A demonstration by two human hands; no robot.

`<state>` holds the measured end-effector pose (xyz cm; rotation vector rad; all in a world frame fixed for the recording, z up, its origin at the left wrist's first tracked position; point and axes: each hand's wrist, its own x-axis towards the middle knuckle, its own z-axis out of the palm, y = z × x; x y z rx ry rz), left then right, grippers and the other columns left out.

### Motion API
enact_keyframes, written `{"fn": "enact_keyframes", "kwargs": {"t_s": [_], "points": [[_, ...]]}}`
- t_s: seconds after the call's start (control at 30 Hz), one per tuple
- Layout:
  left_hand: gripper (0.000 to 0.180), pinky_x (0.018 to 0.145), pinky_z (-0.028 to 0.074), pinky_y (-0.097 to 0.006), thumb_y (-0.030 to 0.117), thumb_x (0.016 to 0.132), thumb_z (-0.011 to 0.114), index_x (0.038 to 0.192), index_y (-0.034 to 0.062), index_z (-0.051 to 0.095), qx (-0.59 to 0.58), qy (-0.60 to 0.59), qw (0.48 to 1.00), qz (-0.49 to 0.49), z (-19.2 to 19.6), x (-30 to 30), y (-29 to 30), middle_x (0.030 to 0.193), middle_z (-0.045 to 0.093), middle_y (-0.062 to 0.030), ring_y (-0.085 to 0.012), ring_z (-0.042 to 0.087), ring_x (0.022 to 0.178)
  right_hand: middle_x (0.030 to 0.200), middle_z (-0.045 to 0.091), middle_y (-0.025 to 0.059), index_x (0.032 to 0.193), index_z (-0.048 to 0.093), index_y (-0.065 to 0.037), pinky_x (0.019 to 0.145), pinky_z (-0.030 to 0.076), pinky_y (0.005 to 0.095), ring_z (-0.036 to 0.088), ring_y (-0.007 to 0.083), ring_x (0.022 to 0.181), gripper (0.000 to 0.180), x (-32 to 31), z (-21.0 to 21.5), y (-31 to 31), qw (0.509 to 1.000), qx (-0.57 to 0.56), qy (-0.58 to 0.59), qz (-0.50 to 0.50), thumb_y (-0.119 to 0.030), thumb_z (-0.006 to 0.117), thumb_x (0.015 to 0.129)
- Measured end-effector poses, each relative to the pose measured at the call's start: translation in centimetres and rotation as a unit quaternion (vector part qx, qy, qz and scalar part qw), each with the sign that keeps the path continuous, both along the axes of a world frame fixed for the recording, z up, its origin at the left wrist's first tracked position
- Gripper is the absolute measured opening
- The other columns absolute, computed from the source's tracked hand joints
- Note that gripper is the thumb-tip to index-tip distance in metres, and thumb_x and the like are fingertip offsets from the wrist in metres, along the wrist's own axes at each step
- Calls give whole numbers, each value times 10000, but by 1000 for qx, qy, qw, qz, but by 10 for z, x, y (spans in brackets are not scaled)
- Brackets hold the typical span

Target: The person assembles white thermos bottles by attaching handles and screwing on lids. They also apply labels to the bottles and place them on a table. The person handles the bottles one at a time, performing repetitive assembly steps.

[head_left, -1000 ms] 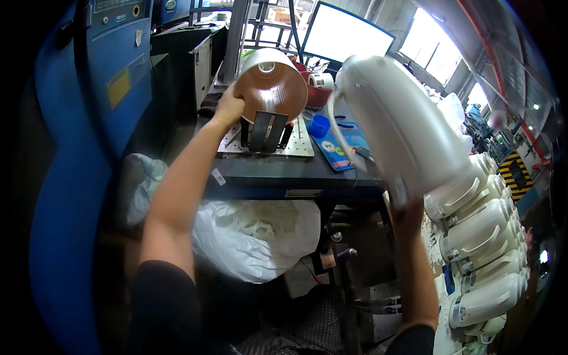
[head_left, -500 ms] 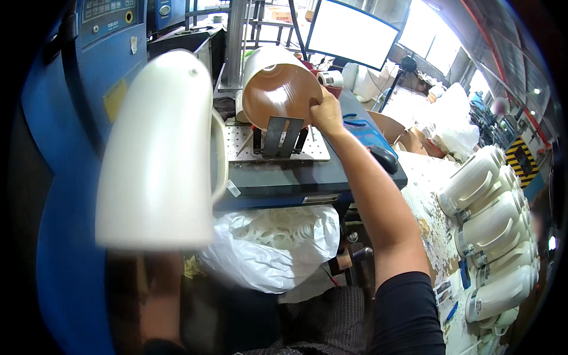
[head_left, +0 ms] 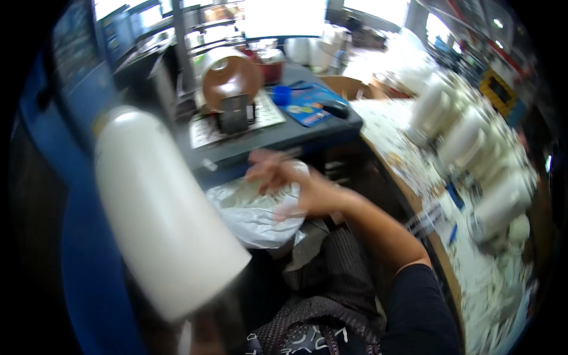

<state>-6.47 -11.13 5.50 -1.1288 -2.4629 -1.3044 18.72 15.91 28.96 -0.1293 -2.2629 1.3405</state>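
A large white jug body (head_left: 163, 213), smooth and tapered, hangs tilted at the left. My left hand is hidden behind it; only a blurred bit of the left forearm (head_left: 216, 328) shows below, and the jug body is held up on that side. Blurred by motion, my right hand (head_left: 284, 183) has its fingers spread, nothing visible in them, over a white plastic bag (head_left: 254, 228). Beyond it, another jug body (head_left: 232, 81) lies on its side, brownish hollow end toward me, behind a dark metal bracket (head_left: 235, 112) on a perforated white plate (head_left: 207, 136).
A blue mat (head_left: 313, 112) with a dark mouse (head_left: 334, 108) and a blue round object (head_left: 282, 95) is on the grey bench (head_left: 254, 145). Several white handled jugs (head_left: 467, 139) lie along the worn table (head_left: 390, 133) at right. A blue machine (head_left: 86, 236) stands at left.
My right hand has let go of the rim of the jug body on the bracket and come down toward the bag. The held jug body has tilted, and its handle no longer shows. The view has shifted.
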Motion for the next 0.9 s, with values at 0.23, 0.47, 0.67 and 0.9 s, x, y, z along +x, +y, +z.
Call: {"fn": "enact_keyframes", "kwargs": {"t_s": [0.23, 0.47, 0.67, 0.9], "points": [[587, 991, 446, -446, 471, 963, 502, 1343, 24, 490, 188, -330, 864, -329, 12, 74, 36, 1331, 542, -161, -310, 546, 1178, 1129, 693, 131, 1281, 602, -59, 902, 510, 298, 669, 194, 1049, 436, 118, -115, -120, 937, -84, 103, -322, -135, 677, 858], [706, 1053, 399, -460, 569, 928, 520, 1393, 43, 452, 221, -377, 788, -434, 34, 35, 109, 1386, 507, -147, -313, 509, 1235, 1067, 711, 75, 1193, 677, -165, 784, 549, 341, 688, 261, 916, 342, 213, -187, -150, 887, 190, 11, -420, -228, 638, 859], [675, 977, 456, -406, 542, 972, 456, 1332, -26, 515, -51, -397, 831, -386, 73, 56, 137, 1277, 582, -171, -279, 584, 1123, 1170, 645, 107, 1376, 513, -203, 890, 518, 412, 636, 304, 1034, 522, 282, -211, -205, 861, 126, -191, -453, -234, 638, 870], [702, 1015, 426, -396, 556, 978, 408, 1351, -31, 506, -27, -210, 882, -420, 111, 62, 186, 1354, 527, -198, -275, 541, 1205, 1015, 691, 136, 1166, 662, -98, 832, 519, 379, 666, 268, 905, 410, 497, -48, -397, 294, 78, -233, -924, -333, 710, 833]]}}
